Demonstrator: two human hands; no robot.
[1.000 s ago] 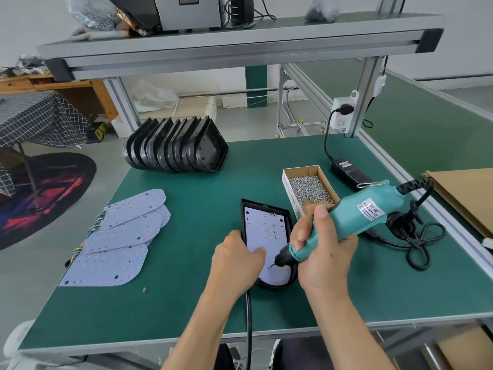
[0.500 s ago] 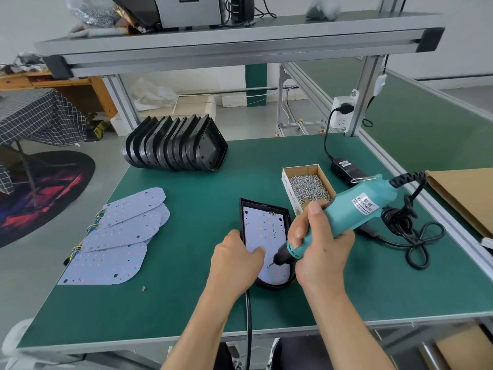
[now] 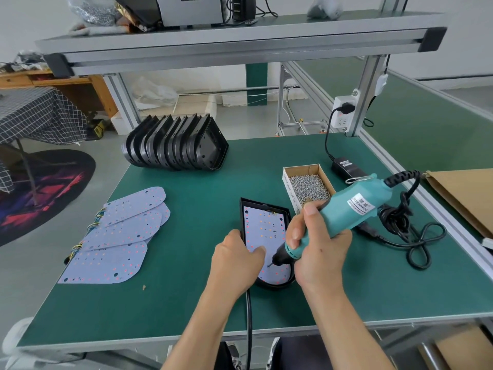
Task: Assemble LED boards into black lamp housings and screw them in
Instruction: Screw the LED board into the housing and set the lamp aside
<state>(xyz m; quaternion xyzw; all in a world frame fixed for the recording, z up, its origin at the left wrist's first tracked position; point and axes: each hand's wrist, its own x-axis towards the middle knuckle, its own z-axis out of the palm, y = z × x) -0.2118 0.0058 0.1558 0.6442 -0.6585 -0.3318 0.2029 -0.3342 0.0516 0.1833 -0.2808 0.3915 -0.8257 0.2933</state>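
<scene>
A black lamp housing [image 3: 243,209] lies on the green table in front of me with a pale LED board [image 3: 264,228] seated inside it. My right hand [image 3: 318,249] grips a teal electric screwdriver [image 3: 344,212], and its bit touches a screw [image 3: 269,265] near the board's near end. My left hand [image 3: 236,260] rests on the housing's left edge, fingertips pressing on the board beside the screw. A black cable [image 3: 248,329] runs from the housing toward me.
Loose LED boards [image 3: 117,236] lie fanned at the left. A row of empty black housings [image 3: 176,145] stands at the back. A cardboard box of screws [image 3: 309,182] sits right of the housing, with the driver's coiled cord [image 3: 410,236] and power adapter [image 3: 346,166] beyond. Cardboard [image 3: 464,193] lies far right.
The screwdriver's rear end has swung slightly up and left while its tip stays on the screw. My left hand has stayed in place on the board.
</scene>
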